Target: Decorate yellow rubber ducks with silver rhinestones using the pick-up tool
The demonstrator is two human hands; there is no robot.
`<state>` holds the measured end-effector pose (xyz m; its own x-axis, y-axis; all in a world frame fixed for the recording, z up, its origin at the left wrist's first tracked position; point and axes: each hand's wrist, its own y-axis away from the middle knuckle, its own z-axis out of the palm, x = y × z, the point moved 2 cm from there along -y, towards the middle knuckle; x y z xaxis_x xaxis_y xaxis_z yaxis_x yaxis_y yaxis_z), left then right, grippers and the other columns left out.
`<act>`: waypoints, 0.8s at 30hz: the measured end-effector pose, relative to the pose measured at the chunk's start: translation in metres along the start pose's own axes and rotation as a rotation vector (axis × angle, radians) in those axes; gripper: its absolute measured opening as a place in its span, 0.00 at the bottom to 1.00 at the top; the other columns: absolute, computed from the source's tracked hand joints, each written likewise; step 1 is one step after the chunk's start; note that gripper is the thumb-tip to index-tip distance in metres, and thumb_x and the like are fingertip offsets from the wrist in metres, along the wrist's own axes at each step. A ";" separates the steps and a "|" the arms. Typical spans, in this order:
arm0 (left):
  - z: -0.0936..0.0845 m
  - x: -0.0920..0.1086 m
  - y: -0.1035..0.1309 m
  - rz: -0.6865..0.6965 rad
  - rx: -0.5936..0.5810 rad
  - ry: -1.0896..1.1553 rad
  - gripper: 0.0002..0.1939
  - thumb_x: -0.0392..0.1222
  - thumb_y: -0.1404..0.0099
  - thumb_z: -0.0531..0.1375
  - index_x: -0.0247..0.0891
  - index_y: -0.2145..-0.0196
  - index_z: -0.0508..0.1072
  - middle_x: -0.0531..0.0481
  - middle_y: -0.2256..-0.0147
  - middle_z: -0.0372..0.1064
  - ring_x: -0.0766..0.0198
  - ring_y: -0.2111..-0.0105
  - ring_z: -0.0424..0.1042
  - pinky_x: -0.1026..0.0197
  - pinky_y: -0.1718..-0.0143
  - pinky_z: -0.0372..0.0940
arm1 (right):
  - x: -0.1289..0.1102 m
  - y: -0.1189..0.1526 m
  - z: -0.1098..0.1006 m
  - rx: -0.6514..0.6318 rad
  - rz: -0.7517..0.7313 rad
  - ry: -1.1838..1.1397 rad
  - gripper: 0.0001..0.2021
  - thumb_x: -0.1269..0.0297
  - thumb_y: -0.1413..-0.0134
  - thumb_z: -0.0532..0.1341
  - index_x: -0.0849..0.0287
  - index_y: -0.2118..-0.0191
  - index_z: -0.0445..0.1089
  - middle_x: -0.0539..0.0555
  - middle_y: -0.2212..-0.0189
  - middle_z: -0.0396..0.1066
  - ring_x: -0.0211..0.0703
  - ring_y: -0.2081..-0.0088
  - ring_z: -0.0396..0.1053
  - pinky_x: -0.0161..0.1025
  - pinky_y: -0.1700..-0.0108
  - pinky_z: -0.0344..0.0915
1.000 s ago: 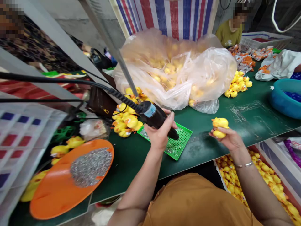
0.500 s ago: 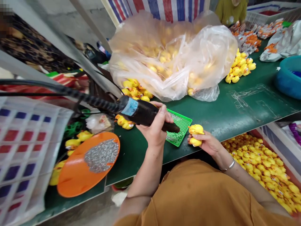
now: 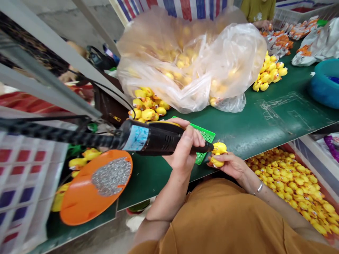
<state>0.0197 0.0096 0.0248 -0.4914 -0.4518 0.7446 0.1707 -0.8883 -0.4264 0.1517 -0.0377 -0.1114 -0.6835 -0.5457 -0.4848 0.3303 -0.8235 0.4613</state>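
Observation:
My left hand (image 3: 185,144) is wrapped round a black electric screwdriver (image 3: 159,138), its cable running off to the left. The driver's tip meets, or is right beside, a yellow toy duck (image 3: 219,151). Fingers of my right hand (image 3: 234,165) grip the duck near the table's front edge. Behind both hands lies a green perforated tray (image 3: 205,134) with small silvery pieces in it, partly hidden by my left hand. An orange dish (image 3: 79,201) on the left holds a heap of small silvery screws (image 3: 111,176).
Large plastic bags of ducks (image 3: 190,67) stand at the back, with loose ducks (image 3: 149,106) beside them. A bin of ducks (image 3: 293,190) sits below on the right. A blue basin (image 3: 321,84) is at the right. Another person (image 3: 258,12) sits at the far side.
My left hand has brought the screwdriver rightward, so its tip now reaches the duck. My right hand still holds the duck in nearly the same place. The view has shifted slightly.

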 end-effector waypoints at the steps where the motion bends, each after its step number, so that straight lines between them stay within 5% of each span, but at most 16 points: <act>1: 0.000 0.000 0.000 0.000 -0.001 0.003 0.16 0.49 0.42 0.72 0.40 0.67 0.71 0.61 0.85 0.60 0.71 0.87 0.64 0.66 0.82 0.64 | 0.000 0.000 0.000 -0.005 0.002 0.000 0.20 0.72 0.69 0.79 0.62 0.64 0.77 0.53 0.68 0.79 0.42 0.65 0.77 0.41 0.57 0.77; 24: 0.000 -0.010 0.008 -0.080 -0.053 -0.062 0.17 0.53 0.41 0.71 0.41 0.65 0.71 0.61 0.84 0.62 0.70 0.85 0.66 0.65 0.80 0.64 | 0.002 -0.006 -0.001 0.043 -0.021 0.034 0.17 0.69 0.67 0.79 0.62 0.67 0.77 0.51 0.70 0.77 0.41 0.69 0.75 0.41 0.62 0.76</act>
<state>0.0265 0.0066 0.0139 -0.4472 -0.3856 0.8070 0.0866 -0.9167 -0.3900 0.1491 -0.0342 -0.1153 -0.6669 -0.5342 -0.5195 0.2875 -0.8277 0.4820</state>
